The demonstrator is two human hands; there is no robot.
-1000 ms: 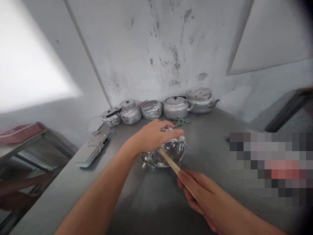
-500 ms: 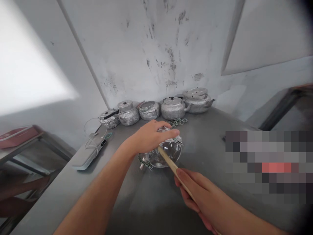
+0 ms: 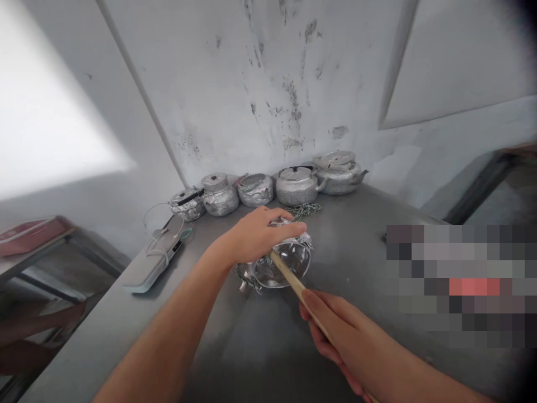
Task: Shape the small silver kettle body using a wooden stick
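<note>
Head view: left hand (image 3: 260, 235) lies palm-down over a shiny kettle (image 3: 283, 262) tipped on its side near the middle of the worktop (image 3: 235, 347), open mouth facing the camera. Fingers curl round the upper wall, so this grip is closed on the kettle. Right hand (image 3: 335, 330) has its grip wrapped shut round a wooden stick (image 3: 289, 277); the tip sits at or just inside the kettle mouth, contact point too small to tell. Stick work on this one looks mid-way: no visible change in the metal to judge how much is done.

Five more kettles (image 3: 297, 184) stand in a row along the far edge against the wall. A green cord (image 3: 304, 210) lies just before them. A grey case (image 3: 153, 263) with cable lies at the left edge.
</note>
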